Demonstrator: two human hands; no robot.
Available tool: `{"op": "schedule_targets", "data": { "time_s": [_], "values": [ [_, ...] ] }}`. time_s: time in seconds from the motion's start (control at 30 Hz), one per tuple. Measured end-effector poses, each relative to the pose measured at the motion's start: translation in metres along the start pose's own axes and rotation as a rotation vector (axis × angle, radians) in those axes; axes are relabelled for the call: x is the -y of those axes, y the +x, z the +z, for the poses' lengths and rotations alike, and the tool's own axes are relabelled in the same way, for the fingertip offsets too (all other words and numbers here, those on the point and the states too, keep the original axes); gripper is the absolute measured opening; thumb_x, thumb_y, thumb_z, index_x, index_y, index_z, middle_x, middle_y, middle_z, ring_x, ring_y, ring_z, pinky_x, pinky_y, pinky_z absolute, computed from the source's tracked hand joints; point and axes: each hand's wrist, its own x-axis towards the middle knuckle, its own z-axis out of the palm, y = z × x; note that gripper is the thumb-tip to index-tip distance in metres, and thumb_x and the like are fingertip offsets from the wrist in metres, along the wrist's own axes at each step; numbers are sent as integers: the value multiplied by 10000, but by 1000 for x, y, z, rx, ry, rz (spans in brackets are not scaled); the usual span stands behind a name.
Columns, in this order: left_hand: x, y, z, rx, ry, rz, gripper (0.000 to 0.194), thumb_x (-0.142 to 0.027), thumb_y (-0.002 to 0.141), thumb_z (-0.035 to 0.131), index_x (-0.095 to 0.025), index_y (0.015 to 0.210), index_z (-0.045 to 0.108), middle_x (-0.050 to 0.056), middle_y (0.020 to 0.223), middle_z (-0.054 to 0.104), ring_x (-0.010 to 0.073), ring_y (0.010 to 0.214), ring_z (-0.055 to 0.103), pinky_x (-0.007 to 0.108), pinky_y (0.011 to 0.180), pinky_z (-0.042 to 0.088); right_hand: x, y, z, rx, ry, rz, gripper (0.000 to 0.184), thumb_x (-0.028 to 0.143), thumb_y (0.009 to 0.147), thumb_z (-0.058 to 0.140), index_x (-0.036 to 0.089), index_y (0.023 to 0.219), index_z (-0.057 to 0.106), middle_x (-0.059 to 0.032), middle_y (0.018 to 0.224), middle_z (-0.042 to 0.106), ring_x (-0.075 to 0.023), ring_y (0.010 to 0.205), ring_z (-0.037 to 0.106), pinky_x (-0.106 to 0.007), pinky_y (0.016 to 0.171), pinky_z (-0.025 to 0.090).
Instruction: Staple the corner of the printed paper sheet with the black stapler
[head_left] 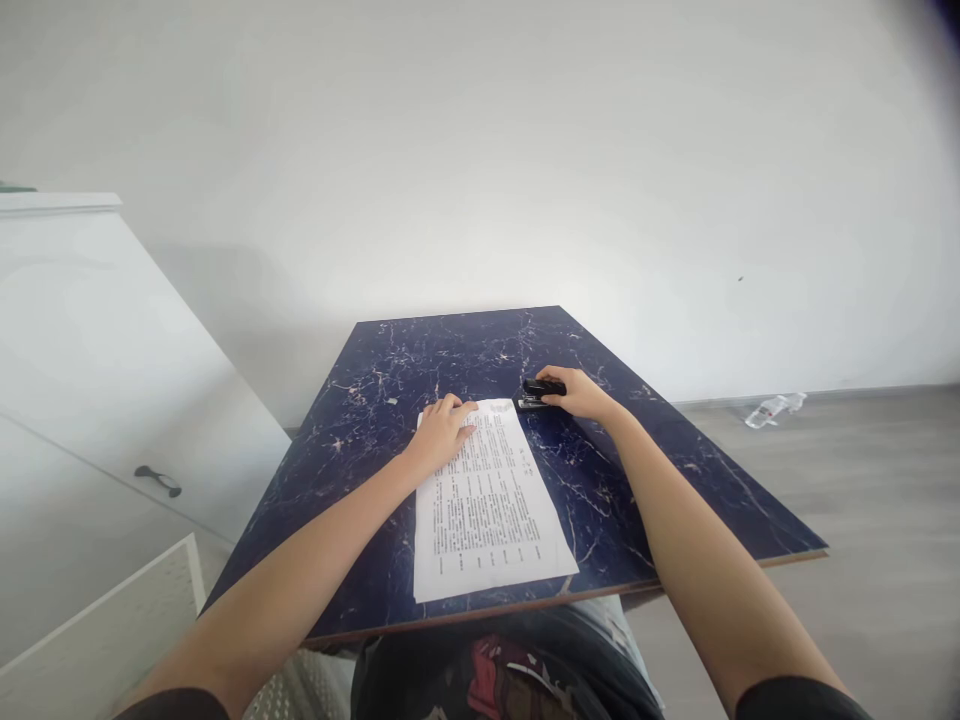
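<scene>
While the left hand (439,437) lies on the paper (480,510), the right hand (581,395) holds a black stapler (541,387) close to the paper's top right corner. Some of the work looks done. The paper is down flat on the dark blue bench (450,350), near the front edge, with its print facing up. It looks like more than one sheet, because a bit of a second edge seems to show on the left side, but that is hard to be sure of. The sheets look neat, one on top of the other.

The left fingers are a little spread, with the thumb held away from the rest, and they rest on the top left part of the page. They do not pinch anything. The right fingers are curled around the back end of the stapler, with its front end facing the paper. The stapler sits low, at or just over the bench top. It looks to be just beside the corner, but it is too small to tell if the edge of the paper is inside its mouth.

No staple can be made out on the page, so that part looks not yet done. The words are too small to read. A tiny white bit (392,401) lies on the bench, to the left of the paper and apart from it.
</scene>
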Motion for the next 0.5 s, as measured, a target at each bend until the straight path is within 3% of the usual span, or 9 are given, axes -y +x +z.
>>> {"op": "schedule_targets", "data": {
  "time_s": [0.33,0.5],
  "values": [
    [-6,-1,0,-8,33,10,342,-283,1015,527,-218,1345,594,122,1260,555,292,1155,565,509,1033,432,4,2,8,36,80,-65,315,251,782,729,220,1094,700,-54,1102,752,-265,1030,697,-475,1002,516],
    [-9,-2,2,0,7,7,335,-297,1031,495,-224,1339,603,126,1264,561,299,1164,562,517,1038,428,20,2,12,88,79,-75,298,259,789,731,219,1084,706,-59,1085,759,-267,1017,701,-477,991,527]
  ]
}}
